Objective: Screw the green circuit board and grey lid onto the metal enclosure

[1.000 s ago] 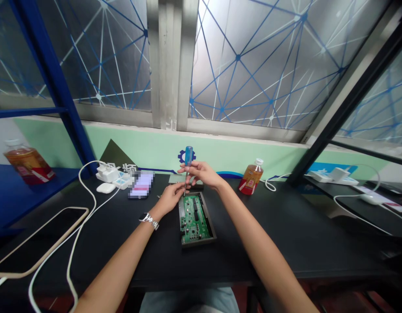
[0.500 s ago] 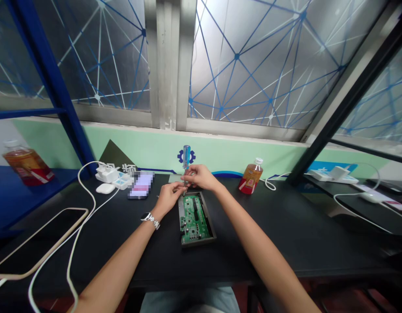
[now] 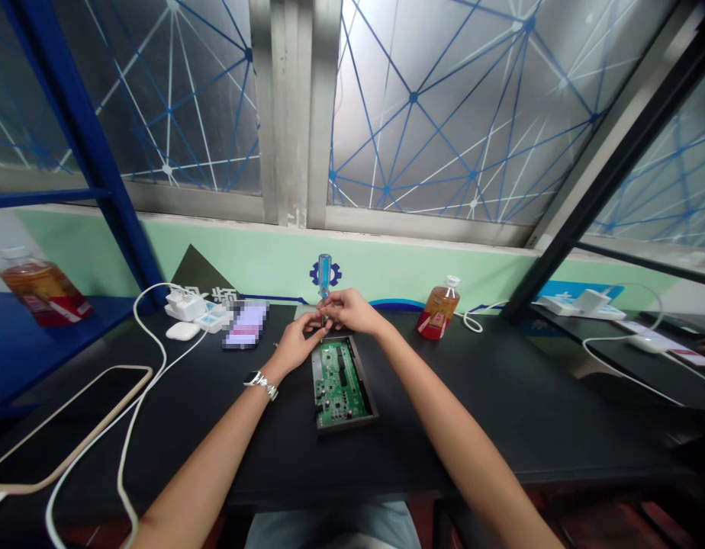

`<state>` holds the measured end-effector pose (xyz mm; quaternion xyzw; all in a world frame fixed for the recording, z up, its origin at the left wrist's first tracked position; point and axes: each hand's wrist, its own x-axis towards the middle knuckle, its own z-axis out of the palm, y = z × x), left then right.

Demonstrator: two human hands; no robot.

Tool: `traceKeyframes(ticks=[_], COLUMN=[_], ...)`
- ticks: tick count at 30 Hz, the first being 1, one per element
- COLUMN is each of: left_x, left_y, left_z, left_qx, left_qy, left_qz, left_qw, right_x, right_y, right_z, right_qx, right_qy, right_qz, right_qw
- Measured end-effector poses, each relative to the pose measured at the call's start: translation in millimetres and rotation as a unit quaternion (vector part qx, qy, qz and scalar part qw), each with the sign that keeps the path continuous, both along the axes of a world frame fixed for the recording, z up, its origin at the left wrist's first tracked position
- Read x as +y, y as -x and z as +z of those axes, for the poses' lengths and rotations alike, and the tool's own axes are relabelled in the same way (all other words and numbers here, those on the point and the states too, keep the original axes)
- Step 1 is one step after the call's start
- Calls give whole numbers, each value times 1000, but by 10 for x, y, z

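Observation:
A green circuit board lies in an open dark case on the black table. A screwdriver with a clear blue handle stands upright over the board's far left corner. My right hand is closed around its shaft just below the handle. My left hand, with a watch on its wrist, pinches the lower shaft near the tip, right at the board's far edge.
An orange drink bottle stands right of the board. A white charger and earbud case sit at the back left, with a white cable looping to a phone at the near left. Another bottle rests on the blue shelf.
The screwdriver has come down a little toward the board's far corner, and both hands have closed in on its shaft. The view has shifted slightly.

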<state>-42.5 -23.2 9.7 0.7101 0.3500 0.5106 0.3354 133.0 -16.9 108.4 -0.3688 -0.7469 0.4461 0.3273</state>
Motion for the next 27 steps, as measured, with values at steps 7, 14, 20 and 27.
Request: traceKeyframes(ticks=[7,14,20,27], left_x=[-12,-63,-28,-42], left_y=[55,0,-7,-18], left_z=[15,63,33,59], left_qx=[34,12,30,46], left_qy=[29,24,8,-17], left_qz=[-53,-2,77,100], left_qw=[998,1000,997,994], right_x=[-19,-16,9,14], right_y=[5,49,54,63], right_z=[15,-66,-118,-100], right_qx=[73,12,-27,-51], right_qy=[100,-19,-52,-123], right_qz=[50,-55,-55,-86], right_qw=[991,998,997,987])
